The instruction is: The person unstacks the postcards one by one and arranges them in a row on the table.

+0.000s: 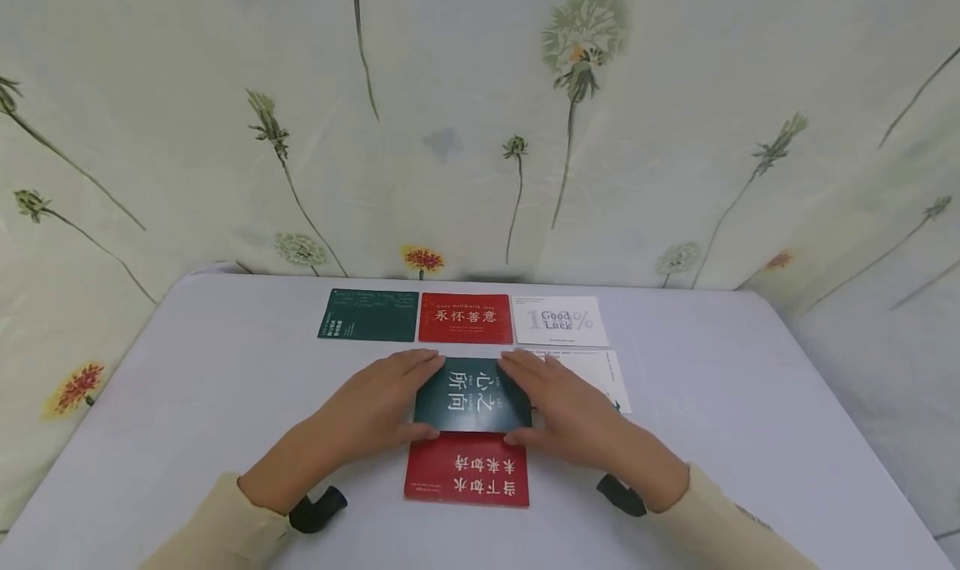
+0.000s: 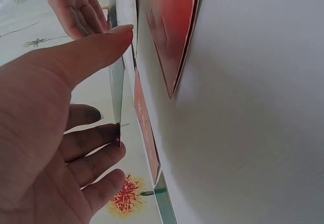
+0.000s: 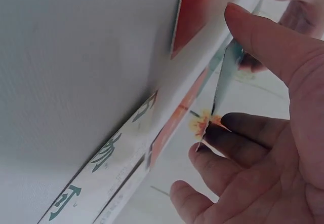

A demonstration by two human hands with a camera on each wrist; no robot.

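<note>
A dark green card (image 1: 472, 395) with white characters is held above the table by both hands. My left hand (image 1: 375, 399) grips its left side, thumb at the near corner and fingertips at the far corner. On the right side, my right hand (image 1: 573, 407) holds the card the same way. Seen edge-on in the left wrist view, the green card (image 2: 117, 82) stands off the tabletop. Just nearer than it lies a red card (image 1: 467, 487) with white characters, on what looks like a thin stack. A white card (image 1: 600, 374) is partly hidden behind the right hand.
Along the back of the white-covered table (image 1: 195, 370) lie a green card (image 1: 371, 316), a red card (image 1: 465, 328) and a white "Good Luck" card (image 1: 558, 332), in a row. Behind them hangs a flower-printed curtain (image 1: 442, 70). Dark straps (image 1: 318, 512) circle the wrists.
</note>
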